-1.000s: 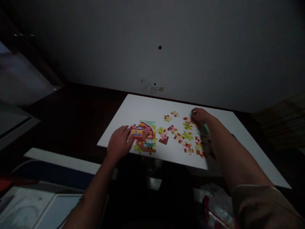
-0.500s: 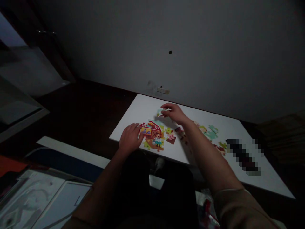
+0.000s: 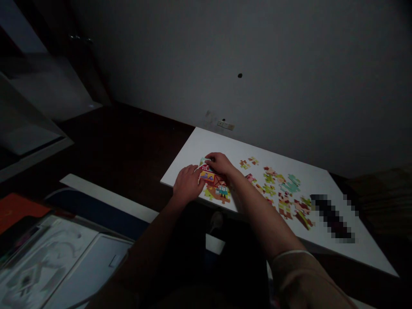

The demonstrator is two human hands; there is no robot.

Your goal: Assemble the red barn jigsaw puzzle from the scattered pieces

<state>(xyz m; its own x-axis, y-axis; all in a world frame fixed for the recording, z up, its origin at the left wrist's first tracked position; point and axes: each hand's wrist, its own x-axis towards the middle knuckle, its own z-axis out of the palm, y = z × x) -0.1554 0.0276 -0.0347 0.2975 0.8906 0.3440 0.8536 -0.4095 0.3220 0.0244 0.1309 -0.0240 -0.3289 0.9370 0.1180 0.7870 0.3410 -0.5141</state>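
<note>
A partly joined jigsaw puzzle (image 3: 221, 191) with a red barn picture lies near the front left of the white table (image 3: 334, 201). My left hand (image 3: 187, 182) rests along its left side, fingers stretched out and holding nothing. Over the top of the barn, my right hand (image 3: 220, 163) has bent fingers closed on a pale green and blue puzzle piece (image 3: 202, 161). This piece touches the joined part's upper edge; my fingers partly hide it, so I cannot tell whether it is locked in. My right hand and forearm cover the puzzle's right side.
Several loose puzzle pieces (image 3: 285, 204) are spread to the right of my right forearm, with a few orange ones (image 3: 249, 162) farther back. A pixelated dark object (image 3: 333, 218) lies at the right. Behind the table stands a grey wall (image 3: 289, 86). White-framed boards (image 3: 74, 262) lie at lower left.
My right hand has come down and toward me, bringing the pale puzzle piece to the barn's top edge. My left hand stays at the puzzle's left side. The view has shifted slightly.
</note>
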